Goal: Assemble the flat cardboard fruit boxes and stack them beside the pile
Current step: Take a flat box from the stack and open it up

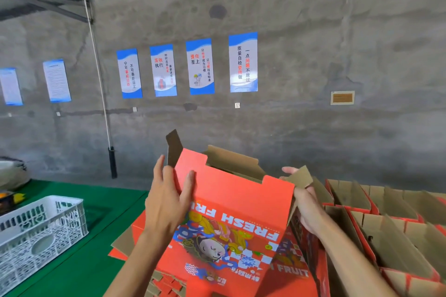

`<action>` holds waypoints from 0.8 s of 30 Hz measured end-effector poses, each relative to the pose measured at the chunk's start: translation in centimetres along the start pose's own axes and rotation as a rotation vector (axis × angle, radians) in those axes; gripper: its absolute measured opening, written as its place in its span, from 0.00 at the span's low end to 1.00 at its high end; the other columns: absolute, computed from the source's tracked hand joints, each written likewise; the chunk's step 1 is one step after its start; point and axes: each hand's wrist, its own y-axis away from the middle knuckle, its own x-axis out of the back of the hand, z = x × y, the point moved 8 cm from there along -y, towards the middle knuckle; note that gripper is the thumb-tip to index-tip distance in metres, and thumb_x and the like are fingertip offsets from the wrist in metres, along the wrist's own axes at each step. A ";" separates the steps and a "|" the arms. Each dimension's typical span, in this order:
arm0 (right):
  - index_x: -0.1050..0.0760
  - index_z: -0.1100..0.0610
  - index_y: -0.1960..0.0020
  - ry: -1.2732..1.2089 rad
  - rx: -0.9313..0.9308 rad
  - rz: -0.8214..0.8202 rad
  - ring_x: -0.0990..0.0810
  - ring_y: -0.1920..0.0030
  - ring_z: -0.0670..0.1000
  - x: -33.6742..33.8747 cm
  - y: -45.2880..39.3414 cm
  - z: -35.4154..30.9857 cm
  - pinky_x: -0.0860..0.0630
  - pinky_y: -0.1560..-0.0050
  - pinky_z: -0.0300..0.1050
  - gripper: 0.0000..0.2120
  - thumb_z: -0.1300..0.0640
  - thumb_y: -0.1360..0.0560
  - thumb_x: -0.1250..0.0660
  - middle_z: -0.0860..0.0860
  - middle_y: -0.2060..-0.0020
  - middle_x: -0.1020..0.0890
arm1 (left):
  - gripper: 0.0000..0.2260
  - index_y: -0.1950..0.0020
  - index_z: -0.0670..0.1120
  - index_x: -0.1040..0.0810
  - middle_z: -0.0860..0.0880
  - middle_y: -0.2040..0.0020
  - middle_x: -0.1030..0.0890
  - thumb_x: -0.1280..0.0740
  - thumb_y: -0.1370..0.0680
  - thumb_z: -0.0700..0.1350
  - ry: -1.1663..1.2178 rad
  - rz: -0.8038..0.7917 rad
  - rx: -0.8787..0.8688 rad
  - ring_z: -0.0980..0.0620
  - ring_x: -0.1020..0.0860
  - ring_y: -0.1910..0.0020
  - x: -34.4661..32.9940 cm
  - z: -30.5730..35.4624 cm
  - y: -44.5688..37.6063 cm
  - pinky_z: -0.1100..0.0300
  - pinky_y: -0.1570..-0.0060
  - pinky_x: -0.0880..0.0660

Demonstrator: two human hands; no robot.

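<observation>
Behind everything sits the grey concrete wall (313, 43) with a row of blue-and-white posters (200, 66); below it the green floor mat (79, 263) runs off to my left; over on my right are the assembled boxes (391, 219), open tops up, brown insides showing, packed close together; under my arms lies the pile of flat red boxes (142, 234); a white plastic crate (41, 231) stands on the mat, well apart from the pile; up in front of me is the red fruit box (241, 219) I'm folding, "FRESH" print upside down, flaps standing up; my left hand (169, 202) presses its left corner, fingers straight and slightly spread, thumb on the red face; my right hand (306, 207) grips the right end, fingers curled round the brown side flap (299, 177).
</observation>
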 end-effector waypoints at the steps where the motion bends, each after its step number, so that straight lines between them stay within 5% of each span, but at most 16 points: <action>1: 0.23 0.51 0.41 0.001 0.005 -0.020 0.16 0.59 0.51 -0.2 0.1 -0.1 0.22 0.57 0.47 0.15 0.67 0.23 0.31 0.52 0.57 0.14 | 0.18 0.50 0.51 0.34 0.54 0.18 0.41 0.42 0.18 0.66 0.004 -0.004 0.040 0.40 0.21 0.39 -0.4 -0.4 0.2 0.47 0.53 0.25; 5: 0.23 0.52 0.50 -0.094 0.000 -0.145 0.18 0.52 0.60 -0.6 -0.4 0.1 0.24 0.47 0.59 0.12 0.57 0.33 0.31 0.59 0.51 0.14 | 0.22 0.28 0.52 0.33 0.52 0.19 0.38 0.36 0.19 0.58 0.028 -0.029 0.108 0.40 0.24 0.33 -1.0 -1.0 -0.5 0.44 0.42 0.27; 9: 0.23 0.53 0.49 0.026 0.027 -0.252 0.20 0.40 0.65 -0.6 -0.8 -0.3 0.33 0.30 0.72 0.13 0.47 0.25 0.41 0.58 0.43 0.15 | 0.32 0.17 0.50 0.44 0.50 0.15 0.48 0.36 0.18 0.51 -0.027 -0.138 0.184 0.37 0.27 0.28 -1.9 -1.4 -1.2 0.42 0.35 0.29; 13: 0.18 0.30 0.50 0.294 -0.031 -0.248 0.21 0.34 0.56 -1.6 -0.2 -1.5 0.40 0.24 0.63 0.26 0.19 0.29 0.49 0.48 0.44 0.13 | 0.29 0.17 0.57 0.40 0.55 0.17 0.39 0.44 0.19 0.42 -0.022 -0.217 -0.206 0.47 0.37 0.21 -1.8 1.2 -1.2 0.47 0.27 0.35; 15: 0.22 0.28 0.38 0.250 -0.044 -0.211 0.20 0.36 0.56 -2.0 -0.4 -2.0 0.34 0.27 0.59 0.31 0.19 0.27 0.54 0.50 0.44 0.13 | 0.29 0.18 0.63 0.40 0.60 0.24 0.29 0.46 0.20 0.46 -0.088 -0.289 -0.301 0.57 0.35 0.23 -2.1 1.7 -0.8 0.49 0.31 0.33; 17: 0.41 0.39 0.19 0.186 -0.060 -0.188 0.19 0.36 0.58 -2.6 -0.4 -2.2 0.28 0.30 0.57 0.37 0.25 0.24 0.57 0.53 0.41 0.15 | 0.24 0.19 0.63 0.38 0.65 0.29 0.26 0.49 0.17 0.56 -0.160 -0.306 -0.293 0.61 0.33 0.26 -2.1 1.5 -0.7 0.48 0.34 0.33; 18: 0.48 0.38 0.17 0.193 -0.060 -0.203 0.21 0.33 0.58 -3.1 -0.3 -2.2 0.31 0.27 0.60 0.38 0.26 0.25 0.58 0.52 0.38 0.16 | 0.24 0.21 0.63 0.34 0.66 0.30 0.26 0.50 0.17 0.62 -0.210 -0.306 -0.283 0.62 0.32 0.26 -2.1 1.4 -0.7 0.48 0.35 0.32; 22: 0.35 0.18 0.35 0.204 -0.034 -0.299 0.33 0.22 0.54 -4.7 0.6 -2.2 0.45 0.20 0.66 0.27 0.18 0.29 0.60 0.46 0.26 0.26 | 0.31 0.31 0.65 0.24 0.68 0.31 0.27 0.57 0.21 0.73 -0.437 -0.354 -0.255 0.64 0.35 0.27 -2.4 1.6 -0.2 0.46 0.38 0.32; 24: 0.30 0.20 0.36 0.353 -0.015 -0.376 0.40 0.20 0.50 -5.7 0.4 -1.7 0.46 0.20 0.65 0.25 0.21 0.24 0.57 0.43 0.20 0.36 | 0.33 0.33 0.66 0.22 0.67 0.32 0.26 0.61 0.21 0.72 -0.512 -0.371 -0.252 0.64 0.35 0.27 -2.7 1.9 0.1 0.47 0.38 0.34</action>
